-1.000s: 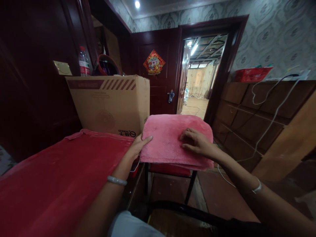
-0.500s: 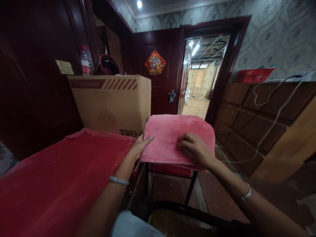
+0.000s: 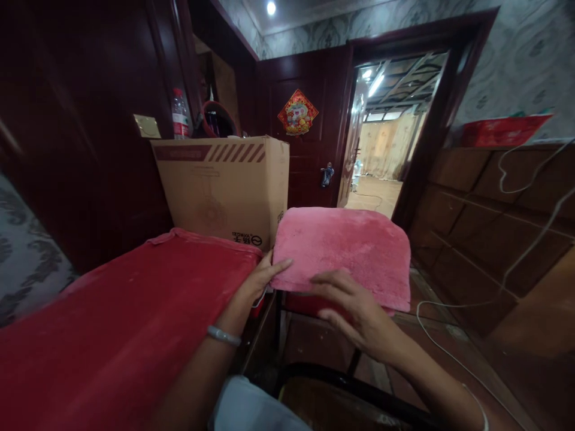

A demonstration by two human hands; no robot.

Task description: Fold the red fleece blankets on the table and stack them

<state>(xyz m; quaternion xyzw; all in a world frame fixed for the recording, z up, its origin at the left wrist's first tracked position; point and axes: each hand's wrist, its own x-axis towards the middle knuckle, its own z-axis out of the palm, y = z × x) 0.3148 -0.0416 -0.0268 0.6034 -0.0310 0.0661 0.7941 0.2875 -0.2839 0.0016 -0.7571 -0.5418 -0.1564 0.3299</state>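
A folded pink plush cloth [image 3: 341, 245] lies over a red chair seat [image 3: 305, 304], its front edge hanging slightly. My left hand [image 3: 263, 275] holds the cloth's left edge, thumb on top and the other fingers mostly hidden beside or beneath it. Over the front edge, my right hand [image 3: 350, 305] is open, thumb and fingers apart with nothing between them. Its fingertips overlap the edge in view; whether they touch the fabric I cannot tell. To the left spreads a surface covered by a red plush cover [image 3: 148, 305], close to my left forearm.
A cardboard box [image 3: 220, 191] stands behind the red cover, with a plastic bottle [image 3: 180, 117] behind its top edge. On the right is a wooden cabinet [image 3: 467, 221] bearing a red basket [image 3: 507, 129]. A white cable [image 3: 453, 305] trails across the floor.
My right hand has moved off the middle of the pink cloth toward its front edge, and its fingers have opened. My left hand stays at the left edge. The view has shifted left.
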